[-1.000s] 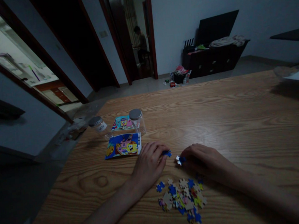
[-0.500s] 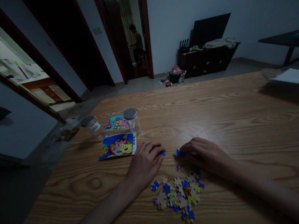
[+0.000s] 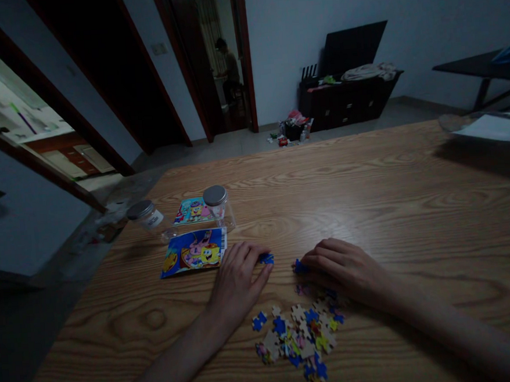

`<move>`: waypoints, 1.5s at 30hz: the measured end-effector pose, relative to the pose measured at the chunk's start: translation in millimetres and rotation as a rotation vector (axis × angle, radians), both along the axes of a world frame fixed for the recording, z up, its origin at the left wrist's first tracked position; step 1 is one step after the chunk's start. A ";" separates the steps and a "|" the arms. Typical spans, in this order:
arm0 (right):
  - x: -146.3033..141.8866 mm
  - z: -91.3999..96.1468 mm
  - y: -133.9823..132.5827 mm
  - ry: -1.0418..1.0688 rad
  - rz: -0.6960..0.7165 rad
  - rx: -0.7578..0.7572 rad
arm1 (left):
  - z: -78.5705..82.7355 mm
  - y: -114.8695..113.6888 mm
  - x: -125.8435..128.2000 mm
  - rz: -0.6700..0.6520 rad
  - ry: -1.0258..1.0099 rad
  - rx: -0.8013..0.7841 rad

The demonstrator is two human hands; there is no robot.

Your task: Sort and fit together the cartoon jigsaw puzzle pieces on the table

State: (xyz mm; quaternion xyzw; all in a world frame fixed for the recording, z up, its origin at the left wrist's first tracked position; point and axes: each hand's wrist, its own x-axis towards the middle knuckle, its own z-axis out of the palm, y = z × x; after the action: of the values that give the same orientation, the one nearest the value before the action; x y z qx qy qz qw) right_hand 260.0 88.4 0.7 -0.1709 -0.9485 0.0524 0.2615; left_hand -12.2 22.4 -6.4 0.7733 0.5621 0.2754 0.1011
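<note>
My left hand [image 3: 239, 276] rests on the table with thumb and index finger around a blue puzzle piece [image 3: 267, 259]. Across a small gap, my right hand [image 3: 345, 266] has its fingertips closed on another blue puzzle piece [image 3: 299, 266]; its thumb is mostly hidden. Nearer to me lies a loose heap of puzzle pieces [image 3: 307, 345], some picture side up in blue, yellow and pink, others showing plain backs. Beside my left hand is a blue cartoon picture card [image 3: 193, 252].
A clear jar with a metal lid [image 3: 218, 208] stands behind the card, partly over a second picture card [image 3: 188, 209]. Another lidded jar [image 3: 150, 218] lies tilted to its left. A clear dish with white paper [image 3: 495, 127] sits at the far right of the wooden table [image 3: 367, 177].
The view has shifted slightly, moving the scene left. My left fingers have opened a little, so more of the blue piece shows. My right hand still holds its piece.
</note>
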 end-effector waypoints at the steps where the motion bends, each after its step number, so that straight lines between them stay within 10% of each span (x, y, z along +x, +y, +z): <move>1: -0.1 0.0 -0.1 0.002 0.000 -0.001 | 0.5 -0.4 0.7 0.002 -0.001 0.004; 45: 0.8 -4.4 0.3 0.004 0.012 0.027 | -0.6 -0.1 -0.6 -0.011 0.031 0.014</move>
State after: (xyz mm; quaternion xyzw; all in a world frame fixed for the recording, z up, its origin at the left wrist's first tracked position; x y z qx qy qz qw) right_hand 260.8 88.7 -3.7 -0.1618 -0.9496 0.0415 0.2653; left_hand -12.9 22.3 -7.0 0.7812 0.5573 0.2669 0.0884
